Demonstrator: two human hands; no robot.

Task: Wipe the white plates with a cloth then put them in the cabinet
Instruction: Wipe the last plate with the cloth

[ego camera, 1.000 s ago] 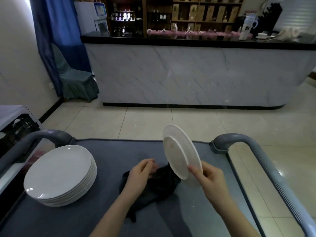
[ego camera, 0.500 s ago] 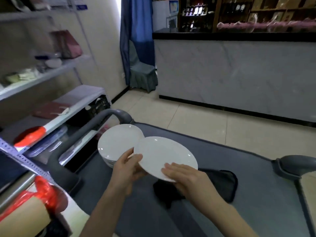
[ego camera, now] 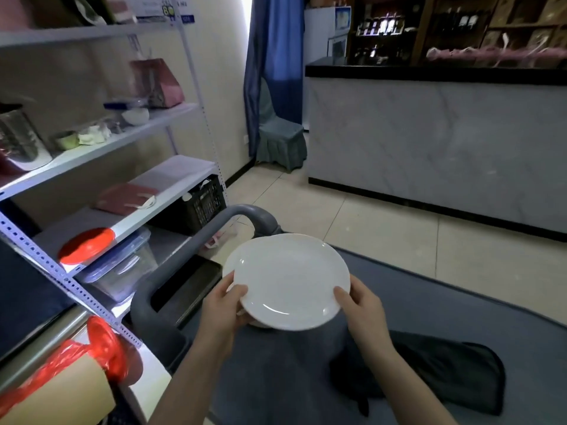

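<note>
The fingers [ego camera: 237, 294] of the left hand [ego camera: 221, 314] and the right hand [ego camera: 365, 311] grasp the plate [ego camera: 291, 280] by its near rim, flat above the stack [ego camera: 230, 265]. A second ago it stood on edge by the cloth [ego camera: 445, 372], so the wiping seems finished. The cloth lies on the grey tabletop [ego camera: 429, 302], near right; a shelf [ego camera: 122, 142] stands left and a counter [ego camera: 429, 133] far right.

Glossy plate [ego camera: 290, 280]; matt, seemingly cloth-covered cart [ego camera: 460, 308].
</note>
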